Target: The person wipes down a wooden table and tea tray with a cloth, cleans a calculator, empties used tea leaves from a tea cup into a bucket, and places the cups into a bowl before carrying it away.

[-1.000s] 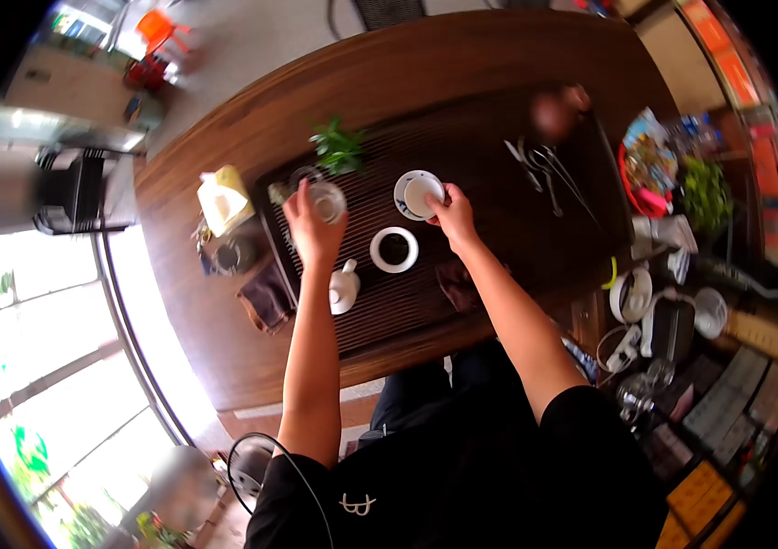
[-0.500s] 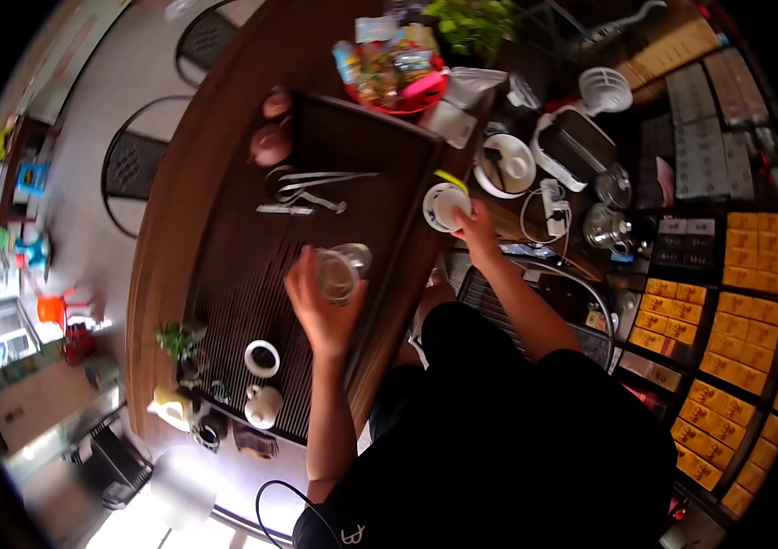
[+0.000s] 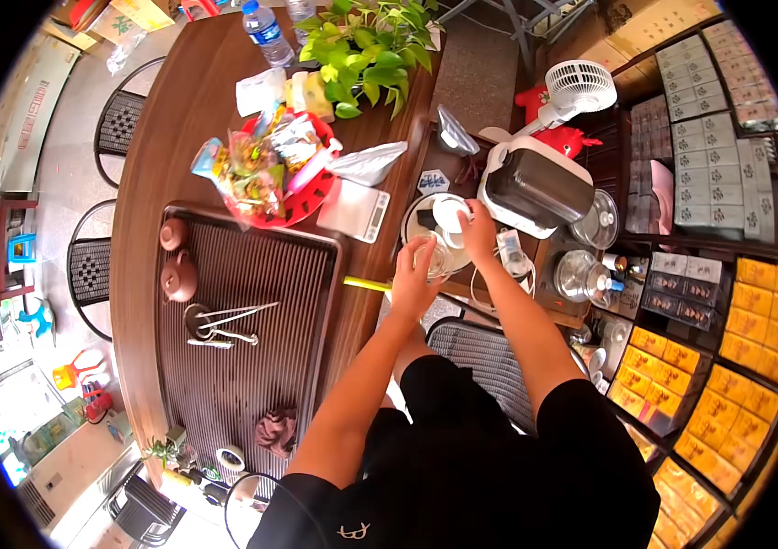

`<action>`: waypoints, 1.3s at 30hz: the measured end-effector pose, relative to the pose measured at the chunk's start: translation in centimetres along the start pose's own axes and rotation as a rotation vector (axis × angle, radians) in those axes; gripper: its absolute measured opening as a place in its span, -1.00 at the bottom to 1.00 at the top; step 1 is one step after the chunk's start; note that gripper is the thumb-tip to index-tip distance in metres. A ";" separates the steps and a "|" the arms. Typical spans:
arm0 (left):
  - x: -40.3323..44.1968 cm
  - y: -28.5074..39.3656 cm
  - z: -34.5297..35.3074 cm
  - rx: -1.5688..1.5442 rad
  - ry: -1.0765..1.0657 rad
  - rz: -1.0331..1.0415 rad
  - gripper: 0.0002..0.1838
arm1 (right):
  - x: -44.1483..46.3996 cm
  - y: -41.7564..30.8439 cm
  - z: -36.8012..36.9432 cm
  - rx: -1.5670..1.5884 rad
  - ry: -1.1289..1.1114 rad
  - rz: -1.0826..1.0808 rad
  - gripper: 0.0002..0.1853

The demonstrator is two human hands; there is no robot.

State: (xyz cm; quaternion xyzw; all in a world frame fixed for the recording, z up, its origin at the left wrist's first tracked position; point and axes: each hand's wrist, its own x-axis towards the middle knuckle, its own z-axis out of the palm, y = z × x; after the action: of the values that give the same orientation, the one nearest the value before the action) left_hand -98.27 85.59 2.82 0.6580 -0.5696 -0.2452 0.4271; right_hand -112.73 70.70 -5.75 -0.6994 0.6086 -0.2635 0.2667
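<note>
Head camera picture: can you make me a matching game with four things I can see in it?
Things
1. White round cup
2. Crumpled dark maroon cloth
3. Red plastic basket
4. Clear plastic bottle with a blue cap

Places and looks
A. Filled with colourful shiny packets
B. Wearing a blue label
C. In the right hand
D. Lying on the brown slatted tray

Right pairs: 1-C, 2-D, 3-A, 4-B

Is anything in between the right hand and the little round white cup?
No, nothing visible is in the way: the right hand touches the small white cup directly. The left hand, holding a clear glass vessel, is close by.
</note>
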 end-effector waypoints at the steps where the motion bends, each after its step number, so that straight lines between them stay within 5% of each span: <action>1: 0.8 -1.2 1.1 0.000 -0.001 -0.007 -0.10 | 0.6 -0.1 0.3 -0.030 -0.058 0.013 -0.70; 7: 3.0 -4.9 4.0 0.293 -0.330 0.108 -0.19 | 2.2 -0.2 1.8 -0.093 -0.104 -0.233 -0.75; 14: 3.5 -6.0 5.6 0.535 -0.347 0.138 -0.21 | 3.9 0.0 1.1 -0.096 -0.117 -0.515 -0.72; 27: 3.8 -6.8 8.0 0.654 -0.432 0.136 -0.22 | 5.0 1.1 1.2 -0.201 -0.181 -0.649 -0.62; 35: 3.3 -5.8 7.4 0.458 -0.393 0.069 -0.32 | 4.7 1.2 1.0 -0.320 -0.348 -0.535 -0.50; 39: 2.5 -5.8 8.2 0.444 -0.354 -0.007 -0.20 | 4.1 0.0 0.1 -0.325 -0.339 -0.489 -0.48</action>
State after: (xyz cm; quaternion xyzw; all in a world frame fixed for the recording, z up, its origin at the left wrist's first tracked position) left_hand -101.20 80.79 -5.82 0.6844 -0.6729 -0.2268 0.1655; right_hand -112.13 66.63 -5.68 -0.8918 0.4040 -0.0990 0.1779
